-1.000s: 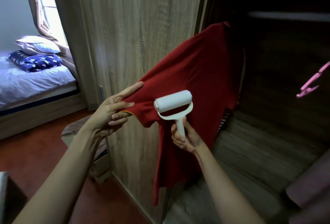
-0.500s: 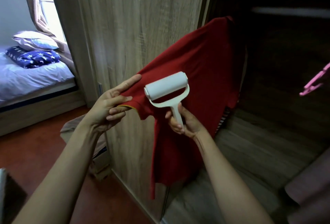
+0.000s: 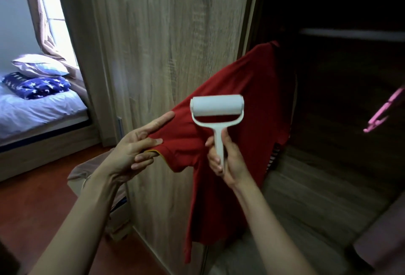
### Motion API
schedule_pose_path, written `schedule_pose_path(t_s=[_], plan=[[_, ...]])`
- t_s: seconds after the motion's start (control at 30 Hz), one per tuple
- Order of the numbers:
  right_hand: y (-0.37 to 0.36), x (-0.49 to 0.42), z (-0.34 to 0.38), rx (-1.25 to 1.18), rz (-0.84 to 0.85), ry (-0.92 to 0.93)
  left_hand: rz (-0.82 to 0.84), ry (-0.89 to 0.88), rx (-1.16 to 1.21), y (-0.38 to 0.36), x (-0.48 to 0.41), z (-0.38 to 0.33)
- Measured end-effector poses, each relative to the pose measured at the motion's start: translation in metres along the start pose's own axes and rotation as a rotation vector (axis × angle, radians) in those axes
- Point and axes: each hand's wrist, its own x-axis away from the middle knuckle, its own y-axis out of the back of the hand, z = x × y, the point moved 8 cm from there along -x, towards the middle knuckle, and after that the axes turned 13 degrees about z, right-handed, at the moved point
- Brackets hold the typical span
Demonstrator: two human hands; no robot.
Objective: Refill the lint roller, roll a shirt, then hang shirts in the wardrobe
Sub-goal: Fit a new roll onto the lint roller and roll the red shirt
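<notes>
Wardrobe [image 3: 164, 55]: the wood-grain door panel fills 12 o'clock of the view, and the open interior at 2–3 o'clock is dark.

Red shirt [image 3: 258, 103]: hangs at the door edge. Its collar end at 1 o'clock runs into shadow, so I cannot tell what carries it. The body drops toward 6 o'clock. The sleeve [image 3: 179, 143] is pulled out toward 9 o'clock.

Left hand [image 3: 133, 152]: pinches the sleeve hem, with the index finger laid straight along the upper edge of the cloth.

Right hand [image 3: 228, 165]: wrapped round the handle of the lint roller [image 3: 217, 108]. The white drum lies on the shirt at the shoulder end of the sleeve.

Pink hanger [image 3: 381, 112]: at 3 o'clock inside the wardrobe, well apart from the shirt.

Risks, by judgement:
1. The upper support is unseen. A hard pull on the sleeve or a heavy stroke could drag the shirt off it.
2. If the pinch slackens, the cloth will bunch under the drum and the sheet will skip or wrinkle the fabric.
3. A stroke toward 9 o'clock ends near the left fingers, so the sticky sheet may catch them.
4. A fresh sheet may cling and lift the thin fabric.
</notes>
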Motion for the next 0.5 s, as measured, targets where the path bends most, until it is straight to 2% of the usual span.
schedule_pose_path(t_s=[0.07, 0.23, 0.33, 0.43, 0.5], plan=[[-0.003, 0.001, 0.004, 0.006, -0.020, 0.025, -0.001, 0.005, 0.025, 0.003, 0.000, 0.003], [-0.021, -0.037, 0.091, 0.114, 0.025, 0.123, 0.020, 0.003, 0.093, 0.004, 0.002, 0.004], [-0.008, -0.018, 0.070, 0.047, 0.004, 0.110, 0.014, -0.005, 0.083, 0.003, 0.002, 0.002], [0.010, 0.002, 0.038, -0.119, -0.012, 0.100, 0.030, 0.003, 0.060, 0.000, 0.001, -0.001], [0.016, -0.007, 0.057, -0.196, 0.026, 0.123, 0.041, 0.008, 0.063, -0.004, 0.003, -0.004]])
